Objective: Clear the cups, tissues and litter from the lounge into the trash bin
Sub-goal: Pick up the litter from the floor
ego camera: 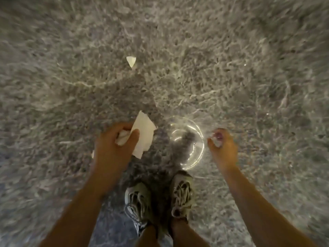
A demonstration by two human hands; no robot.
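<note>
1. White tissue (pixel 144 129), part bunched and part flat, with one square corner pointing to 12 o'clock, is gripped in the left hand (pixel 114 145). The fingers and thumb curl round the bunched part.
2. Back of the left hand faces the camera, and the thumb lies across the tissue. Its bare forearm runs in from the 7 o'clock edge.
3. At 3 o'clock from it, the right hand (pixel 224 148) pinches a small piece of crumpled litter (pixel 218 138) at its fingertips. The litter is pale with a pinkish spot, and blur hides what it is. This forearm comes in from 5 o'clock.
4. Between the two hands is a clear plastic cup (pixel 187 142), seen from straight above as a bright ring. Its rim is just beside the right thumb. Whether they touch, or whether the cup stands on the floor, I cannot tell.
5. At 6 o'clock from the cup are two grey sneakers (pixel 138 202), toes toward 12 o'clock.
6. Well apart, at 12 o'clock from the left hand, a small white triangular paper scrap (pixel 131 61) lies on the floor.
7. Under everything is a grey veined marble floor (pixel 231 59).
</note>
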